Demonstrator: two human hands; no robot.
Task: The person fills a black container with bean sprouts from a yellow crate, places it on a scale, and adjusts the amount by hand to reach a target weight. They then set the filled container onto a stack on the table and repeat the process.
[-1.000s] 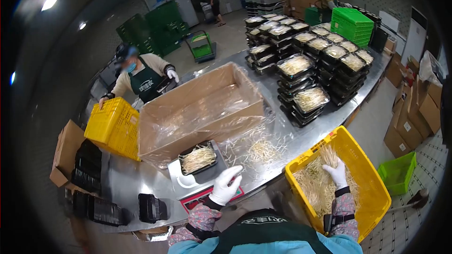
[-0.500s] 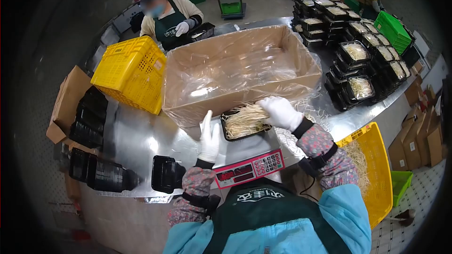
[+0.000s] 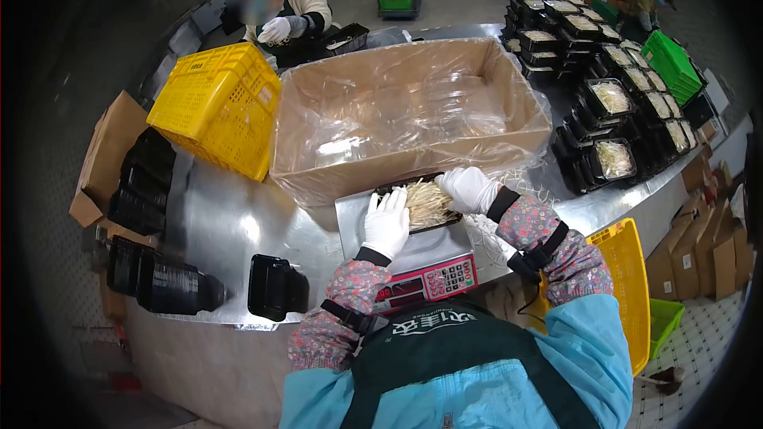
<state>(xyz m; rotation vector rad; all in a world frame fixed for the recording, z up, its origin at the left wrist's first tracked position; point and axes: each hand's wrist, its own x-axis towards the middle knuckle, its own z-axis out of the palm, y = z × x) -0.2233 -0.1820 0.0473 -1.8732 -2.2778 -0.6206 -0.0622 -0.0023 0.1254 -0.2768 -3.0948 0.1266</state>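
Note:
A black plastic tray heaped with pale bean sprouts sits on the metal platform of a red-fronted scale. My left hand, in a white glove, lies over the tray's left end with its fingers stretched out on the sprouts. At the other end, my gloved right hand has its fingers curled around sprouts by the rim; the fingertips are partly hidden. My left forearm covers part of the scale's display.
Behind the tray stands a plastic-lined carton holding clear lids. Filled trays are stacked at right, empty black trays at left. A yellow crate is at back left, another yellow crate at right. A co-worker works opposite.
My left hand has come from beside the tray onto its left end. The right hand has moved slightly right and lower. The co-worker's gloved hand has shifted left and up.

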